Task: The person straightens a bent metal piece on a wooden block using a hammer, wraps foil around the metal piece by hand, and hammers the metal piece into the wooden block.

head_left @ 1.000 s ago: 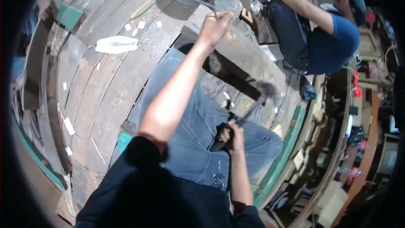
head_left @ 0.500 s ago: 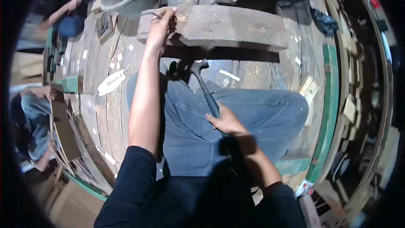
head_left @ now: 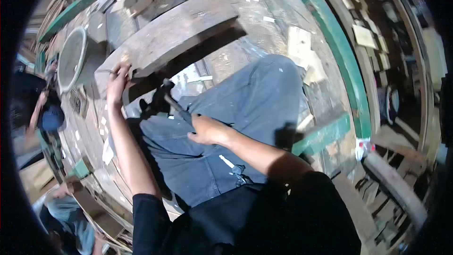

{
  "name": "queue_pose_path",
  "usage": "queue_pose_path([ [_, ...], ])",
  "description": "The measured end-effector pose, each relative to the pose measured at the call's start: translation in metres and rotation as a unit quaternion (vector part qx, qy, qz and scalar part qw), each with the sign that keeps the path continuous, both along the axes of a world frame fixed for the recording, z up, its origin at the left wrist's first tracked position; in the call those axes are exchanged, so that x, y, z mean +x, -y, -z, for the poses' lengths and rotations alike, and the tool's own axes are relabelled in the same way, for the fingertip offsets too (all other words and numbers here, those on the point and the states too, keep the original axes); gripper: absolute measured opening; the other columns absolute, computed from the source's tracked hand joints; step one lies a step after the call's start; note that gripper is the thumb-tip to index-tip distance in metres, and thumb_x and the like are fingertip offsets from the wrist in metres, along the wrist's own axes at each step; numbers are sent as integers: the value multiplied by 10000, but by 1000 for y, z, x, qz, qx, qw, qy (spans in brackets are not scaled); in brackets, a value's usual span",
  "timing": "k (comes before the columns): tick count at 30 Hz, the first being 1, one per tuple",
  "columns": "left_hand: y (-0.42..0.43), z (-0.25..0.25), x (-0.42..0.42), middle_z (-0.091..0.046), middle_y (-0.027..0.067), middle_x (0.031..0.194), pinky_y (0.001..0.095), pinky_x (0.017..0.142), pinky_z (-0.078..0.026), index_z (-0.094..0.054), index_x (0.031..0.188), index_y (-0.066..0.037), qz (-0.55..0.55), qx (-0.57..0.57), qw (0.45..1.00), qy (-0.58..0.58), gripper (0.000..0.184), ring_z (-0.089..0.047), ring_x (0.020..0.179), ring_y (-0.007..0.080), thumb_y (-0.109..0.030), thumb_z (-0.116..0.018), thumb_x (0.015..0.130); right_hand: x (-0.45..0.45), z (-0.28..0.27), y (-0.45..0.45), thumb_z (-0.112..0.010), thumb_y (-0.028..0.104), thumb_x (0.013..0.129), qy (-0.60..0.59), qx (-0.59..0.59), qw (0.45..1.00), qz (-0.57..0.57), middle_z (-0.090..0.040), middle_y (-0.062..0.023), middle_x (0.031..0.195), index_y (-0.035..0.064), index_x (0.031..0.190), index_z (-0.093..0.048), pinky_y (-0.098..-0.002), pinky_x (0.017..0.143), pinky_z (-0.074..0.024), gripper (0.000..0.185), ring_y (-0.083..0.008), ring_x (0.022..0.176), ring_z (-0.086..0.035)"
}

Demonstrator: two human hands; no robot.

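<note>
On the left, a bucket (head_left: 71, 61) stands near the end of a thick wooden beam (head_left: 179, 23), probably put there to be clear of the arms. At that left end, the left hand (head_left: 117, 84) has its fingers curled around a thin metal rod (head_left: 105, 71); the grip looks meant to steady it in one spot, though what its covered end touches cannot be told. The beam runs along the far side of the bent legs (head_left: 250, 87) — likely laid so that its left end comes within easy reach of someone seated. Farther right and nearer, the right hand (head_left: 206, 130) is wrapped about the handle of a hammer (head_left: 177, 107), seemingly held well back to leave the head free. As for where they lie, the rod is inside the left hand's closed fingers and pokes out to the left, the beam is just beyond that hand, and the hammer points left and far from the right hand — its head between the two hands, apart from the rod.
</note>
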State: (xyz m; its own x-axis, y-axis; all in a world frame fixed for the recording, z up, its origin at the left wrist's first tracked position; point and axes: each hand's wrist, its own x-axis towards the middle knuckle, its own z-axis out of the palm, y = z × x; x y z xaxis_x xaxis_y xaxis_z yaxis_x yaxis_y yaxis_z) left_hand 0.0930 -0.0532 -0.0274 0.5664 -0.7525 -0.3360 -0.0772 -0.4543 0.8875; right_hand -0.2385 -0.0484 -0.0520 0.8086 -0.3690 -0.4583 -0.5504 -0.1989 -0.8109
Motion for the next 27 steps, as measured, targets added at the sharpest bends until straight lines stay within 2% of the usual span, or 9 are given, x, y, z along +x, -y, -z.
queue_pose_path([
  [4, 1, -3, -14, -578, -33, 840, 208, 639, -457, -631, 1068, -110, -19, 39, 999, 31, 204, -487, 659, 46, -267, -638, 938, -2, 0, 1, -673, 286, 825, -8, 13, 1000, -8, -640, -333, 897, -172, 1120, -464, -469, 812, -523, 583, -449, 897, -651],
  [11, -7, 27, 12, -591, -43, 776, 193, 489, -325, -616, 1190, -87, 94, 110, 986, 86, 334, -505, 610, 41, -281, -651, 921, 1, 6, -3, -689, 276, 802, -9, -4, 1000, -5, -666, -288, 981, -148, 1065, -577, -437, 824, -540, 511, -400, 950, -663],
  [15, -9, 26, 5, -574, -62, 712, 197, 471, -303, -656, 1072, -100, 92, 100, 986, 101, 233, -451, 563, 18, -293, -644, 942, 5, 3, -3, -712, 302, 792, -47, 23, 999, -17, -632, -279, 1136, -134, 1178, -545, -435, 897, -518, 606, -385, 1063, -629],
  [17, -10, 33, 11, -567, -55, 676, 200, 459, -291, -673, 1010, -97, 96, 84, 988, 87, 196, -427, 528, 22, -281, -633, 953, -7, -17, -5, -714, 289, 800, -32, -88, 995, -46, -576, -277, 1229, -101, 1266, -496, -439, 954, -484, 645, -384, 1147, -578],
  [20, -17, 48, 22, -574, -31, 677, 209, 460, -313, -650, 1064, -68, 69, 67, 990, 107, 227, -453, 534, 35, -266, -633, 954, -54, -83, 46, -699, 276, 840, 170, -149, 973, -38, -484, -257, 1353, -26, 1394, -414, -450, 1045, -413, 692, -382, 1265, -481],
  [21, -20, 52, 25, -591, 0, 714, 225, 487, -351, -606, 1144, -51, 42, 58, 993, 96, 273, -488, 573, 52, -246, -632, 954, -68, -86, 62, -688, 255, 871, 291, -220, 927, 83, -551, -205, 1273, -3, 1412, -399, -408, 995, -463, 665, -327, 1147, -576],
  [22, -21, 52, 28, -601, 17, 788, 233, 535, -384, -575, 1174, -56, 46, 58, 989, 129, 271, -519, 647, 64, -223, -615, 965, -93, -140, 87, -687, 251, 889, 263, 77, 936, 222, -596, -138, 1207, 16, 1364, -461, -362, 907, -519, 576, -237, 1032, -627],
  [25, -13, 28, 9, -589, 15, 858, 229, 610, -410, -578, 1126, -69, 53, -68, 982, 166, 168, -533, 726, 76, -164, -563, 989, -148, -108, 167, -640, 264, 947, 445, -18, 777, 445, -646, -38, 872, 77, 1193, -598, -266, 698, -525, 311, -127, 747, -633],
  [27, -7, 36, 16, -610, 34, 865, 243, 692, -455, -588, 1099, -56, 42, -99, 975, 193, 141, -569, 765, 97, -112, -561, 974, -179, -58, 225, -624, 235, 954, 375, -81, 793, 473, -635, -14, 808, 72, 1142, -628, -259, 642, -494, 248, -103, 695, -589],
])
